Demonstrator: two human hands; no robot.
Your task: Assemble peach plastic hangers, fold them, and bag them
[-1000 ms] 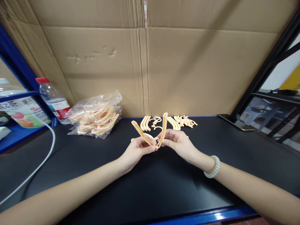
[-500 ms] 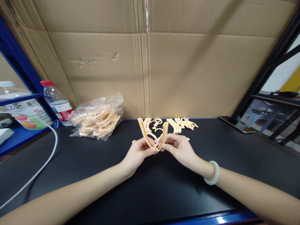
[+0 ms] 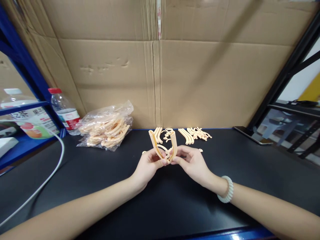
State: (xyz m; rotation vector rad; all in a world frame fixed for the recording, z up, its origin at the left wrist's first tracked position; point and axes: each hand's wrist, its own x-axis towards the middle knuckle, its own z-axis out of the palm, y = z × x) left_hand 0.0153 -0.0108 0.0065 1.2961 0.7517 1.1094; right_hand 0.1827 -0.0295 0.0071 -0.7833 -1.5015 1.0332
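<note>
Both hands meet over the middle of the black table. My left hand point(image 3: 150, 165) pinches the lower end of one beige plastic arm point(image 3: 156, 145), which points up and slightly left. My right hand point(image 3: 191, 162) is closed on the lower end of a second beige arm point(image 3: 173, 144), which stands nearly upright. The two arms come together at the fingertips in a narrow V. A curved beige hook piece point(image 3: 163, 147) shows between them; fingers hide how the pieces join.
Loose beige pieces point(image 3: 186, 136) lie in groups at the table's point(image 3: 160, 206) back. A clear bag of beige parts point(image 3: 107, 128), a red-capped bottle point(image 3: 65, 111) and a white cable point(image 3: 53, 173) are at left. A phone point(image 3: 252, 135) lies back right.
The upper ends of the two beige arms have moved closer together, mostly the right one tilting inward. The camera view has shifted slightly.
</note>
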